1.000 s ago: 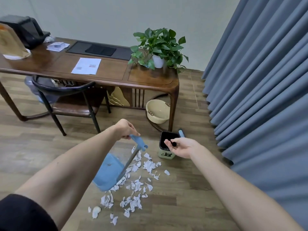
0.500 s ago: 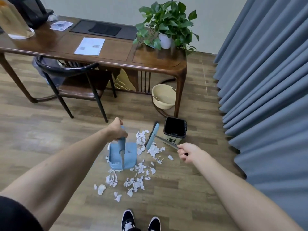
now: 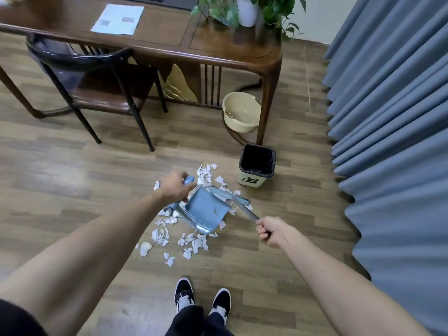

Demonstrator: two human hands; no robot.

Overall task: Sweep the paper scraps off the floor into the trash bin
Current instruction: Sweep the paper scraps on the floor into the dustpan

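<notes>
White paper scraps (image 3: 191, 241) lie scattered on the wooden floor in front of my feet. My left hand (image 3: 174, 186) grips the handle of a blue dustpan (image 3: 206, 209), whose tray sits tilted among the scraps. My right hand (image 3: 271, 230) grips the metal handle of a blue broom (image 3: 229, 196), its head resting just beyond the dustpan. A small cream trash bin (image 3: 257, 181) with a black liner stands open on the floor, to the right of the scraps and beyond them.
A wooden desk (image 3: 270, 76) with a potted plant (image 3: 247, 8) stands behind the bin, with a cream basin (image 3: 240, 115) under its right end. A dark chair (image 3: 101, 86) is at the left. Blue curtains (image 3: 397, 117) hang along the right. My shoes (image 3: 201, 299) are near the bottom.
The view has tipped downward, showing my shoes fully. The dustpan tray has turned and shifted right among the scraps. The broom head has swung down close to the dustpan's far edge.
</notes>
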